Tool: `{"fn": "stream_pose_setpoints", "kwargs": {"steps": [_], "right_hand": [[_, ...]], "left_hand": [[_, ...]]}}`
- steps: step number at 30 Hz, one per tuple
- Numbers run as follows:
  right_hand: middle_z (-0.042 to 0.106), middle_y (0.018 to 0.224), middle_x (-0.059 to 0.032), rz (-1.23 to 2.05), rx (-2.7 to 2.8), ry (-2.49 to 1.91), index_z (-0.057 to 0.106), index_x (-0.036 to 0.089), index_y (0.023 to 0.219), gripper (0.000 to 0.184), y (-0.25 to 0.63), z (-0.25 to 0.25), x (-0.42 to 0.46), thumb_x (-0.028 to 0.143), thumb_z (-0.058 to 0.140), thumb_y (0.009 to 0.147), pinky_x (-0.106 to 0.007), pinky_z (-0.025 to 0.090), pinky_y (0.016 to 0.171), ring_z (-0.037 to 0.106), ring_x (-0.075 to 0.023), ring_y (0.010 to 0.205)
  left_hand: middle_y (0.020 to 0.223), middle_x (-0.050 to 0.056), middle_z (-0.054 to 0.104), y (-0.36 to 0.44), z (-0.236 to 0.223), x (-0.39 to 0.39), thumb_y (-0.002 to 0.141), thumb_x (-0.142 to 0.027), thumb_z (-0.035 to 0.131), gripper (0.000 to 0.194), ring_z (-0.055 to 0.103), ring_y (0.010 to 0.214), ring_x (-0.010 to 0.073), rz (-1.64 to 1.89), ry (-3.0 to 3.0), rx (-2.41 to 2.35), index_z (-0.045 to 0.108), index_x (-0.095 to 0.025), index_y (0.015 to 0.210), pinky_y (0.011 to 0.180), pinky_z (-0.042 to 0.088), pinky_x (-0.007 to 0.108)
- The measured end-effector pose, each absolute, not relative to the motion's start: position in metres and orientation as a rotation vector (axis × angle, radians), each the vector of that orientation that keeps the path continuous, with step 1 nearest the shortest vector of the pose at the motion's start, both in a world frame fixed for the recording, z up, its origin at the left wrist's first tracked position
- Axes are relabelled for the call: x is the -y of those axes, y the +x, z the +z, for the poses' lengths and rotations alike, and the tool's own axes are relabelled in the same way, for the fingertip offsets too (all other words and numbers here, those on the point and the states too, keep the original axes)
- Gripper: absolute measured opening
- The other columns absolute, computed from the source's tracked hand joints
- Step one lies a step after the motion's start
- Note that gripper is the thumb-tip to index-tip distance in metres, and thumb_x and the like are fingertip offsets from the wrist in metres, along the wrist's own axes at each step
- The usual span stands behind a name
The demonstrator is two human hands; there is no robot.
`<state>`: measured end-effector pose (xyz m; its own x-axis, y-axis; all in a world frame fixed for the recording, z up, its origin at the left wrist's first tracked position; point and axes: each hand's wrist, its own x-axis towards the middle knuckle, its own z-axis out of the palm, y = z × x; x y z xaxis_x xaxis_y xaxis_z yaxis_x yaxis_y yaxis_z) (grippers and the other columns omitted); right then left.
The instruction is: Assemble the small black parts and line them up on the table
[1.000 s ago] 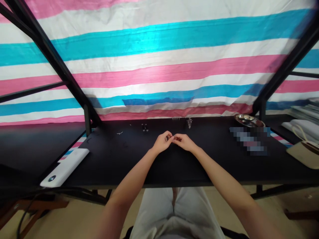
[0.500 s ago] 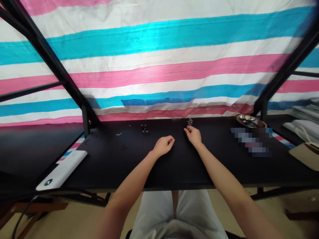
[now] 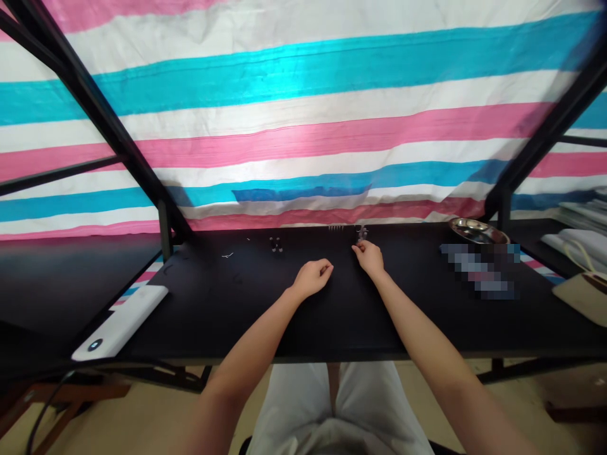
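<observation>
My left hand rests on the black table near its middle, fingers curled in; whether something tiny is pinched in it is too small to tell. Farther back, my right hand reaches toward a small pile of tiny metal parts near the table's far edge, its fingertips bunched just below the pile. A short row of small parts lies left of that pile. What the right fingers hold cannot be made out.
A white power bank lies at the table's left edge. A small dark part and a white scrap lie at the back left. A metal dish stands back right, beside a blurred patch. A striped tarp hangs behind.
One second ago both hands met fingertip to fingertip at mid-table. The right hand then moved back and right toward the pile of parts and has stayed there; the left hand barely moved.
</observation>
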<state>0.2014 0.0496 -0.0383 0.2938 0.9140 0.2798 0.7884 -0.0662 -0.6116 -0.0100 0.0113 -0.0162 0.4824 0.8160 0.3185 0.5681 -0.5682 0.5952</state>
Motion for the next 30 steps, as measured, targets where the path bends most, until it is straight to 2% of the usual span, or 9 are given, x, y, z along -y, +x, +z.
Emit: {"fn": "stream_pose_setpoints", "kwargs": {"steps": [5,11,18,20,24,30], "right_hand": [[0.068,0.084,-0.0088,0.269,1.517,-1.901,0.064,0.015,0.087,0.016,0.211,-0.038,-0.050,0.016,0.052,0.076,-0.025,0.043,0.070,0.062,-0.0174,0.079],[0.068,0.076,-0.0082,0.210,1.485,-1.954,0.065,0.016,0.078,0.015,0.217,-0.039,-0.051,0.027,0.056,0.076,-0.027,0.043,0.066,0.063,-0.0195,0.074],[0.067,0.074,-0.0074,0.195,1.508,-1.964,0.067,0.017,0.078,0.015,0.219,-0.040,-0.050,0.028,0.058,0.072,-0.026,0.043,0.063,0.063,-0.0187,0.071],[0.067,0.075,-0.0075,0.218,1.515,-1.983,0.067,0.017,0.080,0.016,0.221,-0.039,-0.047,0.029,0.060,0.071,-0.026,0.043,0.063,0.063,-0.0191,0.072],[0.067,0.076,-0.0078,0.258,1.532,-2.025,0.066,0.016,0.083,0.020,0.223,-0.037,-0.039,0.030,0.062,0.070,-0.027,0.042,0.063,0.062,-0.0203,0.074],[0.065,0.069,-0.0075,0.263,1.594,-2.035,0.063,0.017,0.071,0.017,0.225,-0.031,-0.032,0.032,0.058,0.073,-0.026,0.041,0.060,0.061,-0.0189,0.068]], "left_hand": [[0.056,-0.002,0.053,-0.011,-0.017,-0.013,0.083,-0.032,0.043,0.023,0.046,0.050,0.0100,0.816,2.320,-1.150,0.061,-0.019,0.076,0.052,0.032,0.021],[0.057,-0.002,0.054,-0.011,-0.013,-0.010,0.084,-0.032,0.042,0.022,0.048,0.051,0.0110,0.783,2.372,-1.170,0.060,-0.020,0.078,0.053,0.033,0.021],[0.067,0.002,0.061,-0.012,0.001,-0.004,0.082,-0.030,0.045,0.019,0.056,0.062,0.0151,0.690,2.511,-1.124,0.061,-0.022,0.079,0.062,0.038,0.024],[0.071,0.002,0.063,-0.018,0.005,-0.005,0.082,-0.031,0.045,0.018,0.058,0.064,0.0160,0.637,2.546,-1.170,0.061,-0.023,0.085,0.062,0.039,0.024],[0.080,0.004,0.065,-0.049,0.014,-0.012,0.085,-0.033,0.041,0.031,0.061,0.070,0.0197,0.590,2.550,-1.504,0.052,-0.025,0.113,0.062,0.040,0.026],[0.084,0.008,0.065,-0.100,0.027,-0.025,0.086,-0.033,0.038,0.039,0.063,0.073,0.0230,0.629,2.331,-2.062,0.041,-0.021,0.123,0.066,0.043,0.029]]}}
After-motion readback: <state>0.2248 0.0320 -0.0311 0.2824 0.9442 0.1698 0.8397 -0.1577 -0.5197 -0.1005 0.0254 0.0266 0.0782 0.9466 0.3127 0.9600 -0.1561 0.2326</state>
